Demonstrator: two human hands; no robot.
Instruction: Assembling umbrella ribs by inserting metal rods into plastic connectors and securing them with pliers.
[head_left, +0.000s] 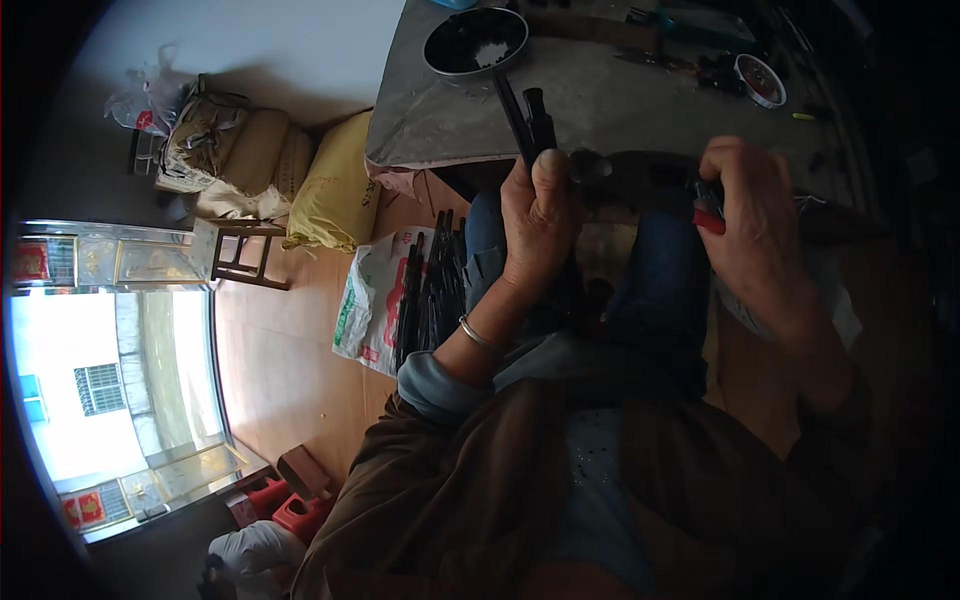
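Note:
My left hand (540,215) is closed around long black tubes (515,115), with the thumb pressed along them. One shorter black piece (540,120) beside the thumb has a flared end. A round, dark, shiny end (590,166) shows just right of the fist; whether it belongs to the same piece I cannot tell. My right hand (750,205) grips a small red-handled tool (709,219) over my right knee, apart from the left hand. Its dark working part is mostly hidden by the fingers. Both hands are just in front of the grey table's (420,130) near edge.
On the table are a black bowl (450,50) with small white bits, a round white-rimmed container (760,80) and a knife (650,62). Black rods (440,290) lie on a white printed sack (375,300) left of my legs. A yellow sack (335,185) and a wooden stool (240,255) stand farther left.

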